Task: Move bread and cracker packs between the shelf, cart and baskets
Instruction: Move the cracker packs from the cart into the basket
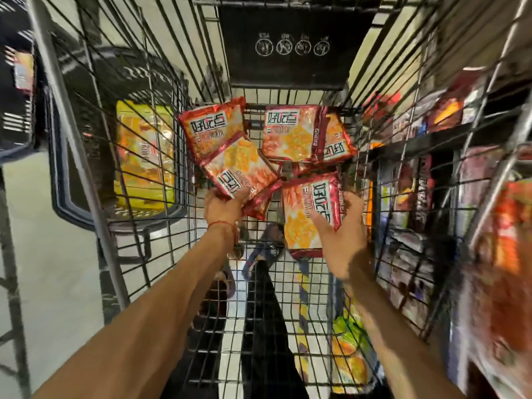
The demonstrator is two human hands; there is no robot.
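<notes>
While both arms reach down into the wire cart [357, 286], the left hand [223, 207] pinches the near end of a red cracker pack [240, 165], lifting it aslant over the cart's mesh floor. The right hand [342, 234] grips a second red pack [305, 208] by its right edge, thumb on its face and fingers curled behind. Three more red packs [290, 132] lie at the cart's far end (two overlapping). Outside the left wall, a dark basket [74, 197] holds a yellow pack [145, 156]. The shelf [426, 139] at right is blurred.
</notes>
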